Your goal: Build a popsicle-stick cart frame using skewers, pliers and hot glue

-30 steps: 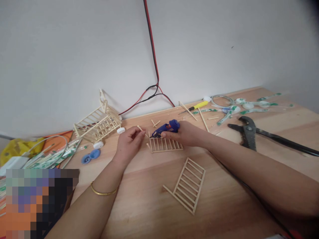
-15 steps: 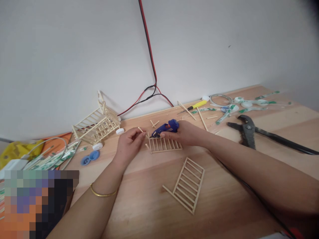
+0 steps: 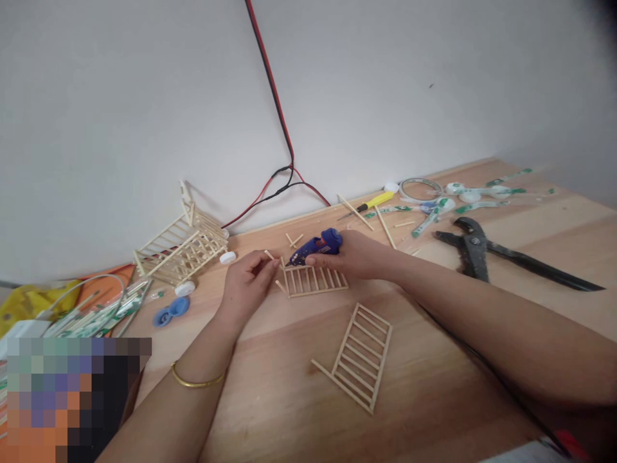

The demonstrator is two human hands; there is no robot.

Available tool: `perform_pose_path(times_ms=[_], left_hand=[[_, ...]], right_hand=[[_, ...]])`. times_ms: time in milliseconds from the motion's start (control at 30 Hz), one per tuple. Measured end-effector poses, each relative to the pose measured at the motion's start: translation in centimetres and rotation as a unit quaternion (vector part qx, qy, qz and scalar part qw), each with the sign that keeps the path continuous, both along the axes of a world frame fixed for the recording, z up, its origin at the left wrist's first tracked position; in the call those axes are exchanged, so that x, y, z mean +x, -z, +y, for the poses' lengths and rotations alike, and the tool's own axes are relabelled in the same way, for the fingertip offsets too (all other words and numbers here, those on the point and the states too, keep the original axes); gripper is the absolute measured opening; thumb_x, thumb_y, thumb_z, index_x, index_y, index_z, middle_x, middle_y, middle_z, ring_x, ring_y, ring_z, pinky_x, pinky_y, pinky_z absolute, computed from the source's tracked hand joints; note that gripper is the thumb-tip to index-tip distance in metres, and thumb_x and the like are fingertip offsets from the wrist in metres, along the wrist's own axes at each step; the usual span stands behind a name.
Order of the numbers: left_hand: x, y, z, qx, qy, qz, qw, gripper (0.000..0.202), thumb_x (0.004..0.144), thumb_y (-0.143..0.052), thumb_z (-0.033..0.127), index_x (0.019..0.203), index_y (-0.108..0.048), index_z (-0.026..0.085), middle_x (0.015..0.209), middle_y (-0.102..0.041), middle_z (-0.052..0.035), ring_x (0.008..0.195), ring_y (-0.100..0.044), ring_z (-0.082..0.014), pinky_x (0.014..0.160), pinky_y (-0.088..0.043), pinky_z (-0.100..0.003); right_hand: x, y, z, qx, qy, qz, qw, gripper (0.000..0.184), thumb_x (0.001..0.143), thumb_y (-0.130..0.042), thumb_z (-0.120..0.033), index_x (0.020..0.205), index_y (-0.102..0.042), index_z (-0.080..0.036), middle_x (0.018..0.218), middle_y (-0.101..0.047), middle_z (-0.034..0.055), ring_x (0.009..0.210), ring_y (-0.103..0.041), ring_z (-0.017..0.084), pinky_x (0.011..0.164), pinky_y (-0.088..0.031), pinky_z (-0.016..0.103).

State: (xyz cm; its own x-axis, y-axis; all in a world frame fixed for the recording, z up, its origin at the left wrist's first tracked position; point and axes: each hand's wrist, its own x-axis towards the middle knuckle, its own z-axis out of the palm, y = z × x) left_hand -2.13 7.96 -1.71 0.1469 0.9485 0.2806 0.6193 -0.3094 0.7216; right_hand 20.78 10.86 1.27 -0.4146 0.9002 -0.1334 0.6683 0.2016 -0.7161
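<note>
My right hand (image 3: 354,256) is wrapped round a small blue glue gun (image 3: 315,245), its nozzle pointing left at the end of a small ladder-like stick frame (image 3: 313,281) lying flat on the wooden table (image 3: 434,334). My left hand (image 3: 248,283) pinches a short wooden stick (image 3: 270,255) right beside the nozzle and the frame's left end. A gold bangle sits on my left wrist. A second, larger stick frame (image 3: 359,357) lies nearer to me.
A bigger stick structure (image 3: 180,244) leans by the wall at left, with white and blue caps near it. Black pliers (image 3: 475,247), a yellow screwdriver (image 3: 373,204), tape and green-white wrappers lie at right. Red and black wires (image 3: 274,109) hang down the wall.
The view has shifted slightly, so everything sits a little lower-left. Both hands keep their grips at the small frame, and the left hand's stick stays near the nozzle.
</note>
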Motion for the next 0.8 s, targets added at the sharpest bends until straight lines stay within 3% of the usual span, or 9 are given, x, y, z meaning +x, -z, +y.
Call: perform_pose_path(times_ms=[800], left_hand=[[0.32, -0.22, -0.11, 0.000, 0.001, 0.019, 1.000, 0.015, 0.083, -0.055, 0.025, 0.084, -0.067, 0.017, 0.076, -0.068, -0.0013, 0.068, -0.059, -0.0128, 0.066, -0.045, -0.023]], right_hand=[[0.34, -0.24, 0.12, -0.011, -0.014, 0.000, 1.000, 0.052, 0.066, -0.062, -0.066, 0.086, -0.073, -0.019, 0.068, -0.066, 0.0021, 0.068, -0.059, 0.020, 0.062, -0.042, 0.027]])
